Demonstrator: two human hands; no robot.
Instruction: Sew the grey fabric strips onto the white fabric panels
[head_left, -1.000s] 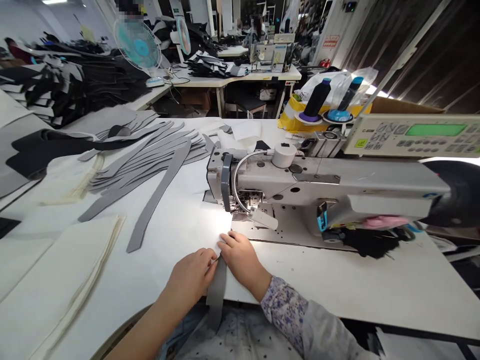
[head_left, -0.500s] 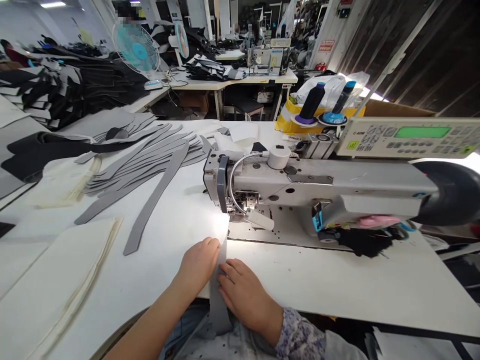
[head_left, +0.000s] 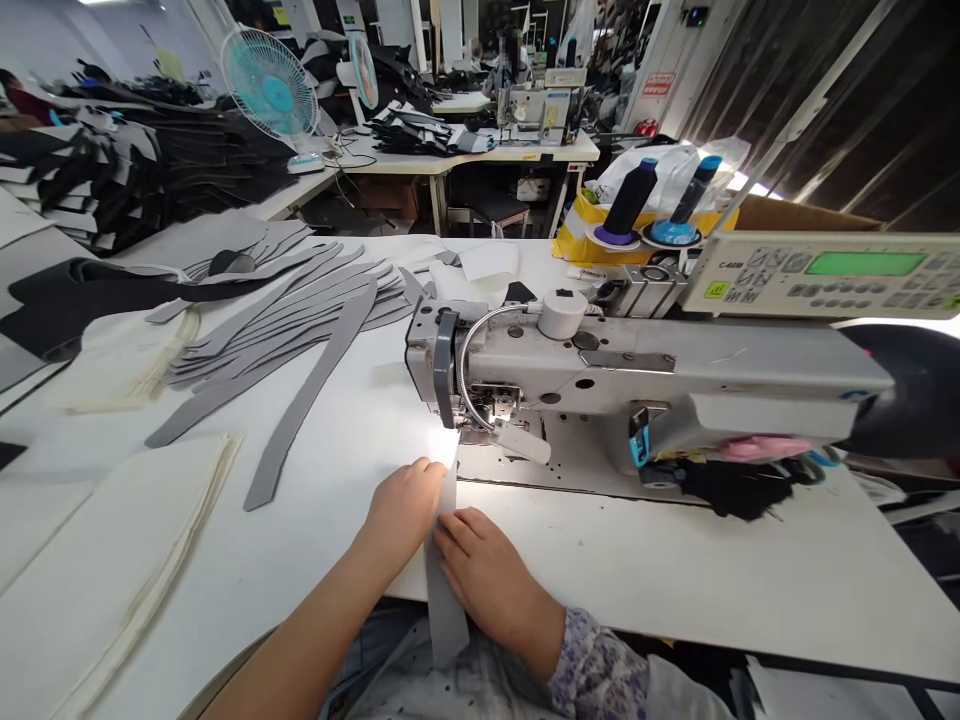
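A grey fabric strip (head_left: 444,590) runs from the table's front edge up to the needle area of the sewing machine (head_left: 600,385). My left hand (head_left: 401,505) lies on its left side, fingers curled down against the strip and the white piece under it. My right hand (head_left: 484,570) presses flat on the strip's right edge, fingers spread. The strip's lower end hangs over the table edge toward my lap.
A fan of grey cut strips (head_left: 285,320) lies at the left, with white fabric stacks (head_left: 112,540) in front. Thread cones (head_left: 630,200) and a control panel (head_left: 825,270) sit behind the machine. A desk fan (head_left: 270,90) and other workstations stand further back.
The grey strip has slid forward toward the needle. My left hand moved up along it; my right hand drew back toward the table edge, then edged forward again.
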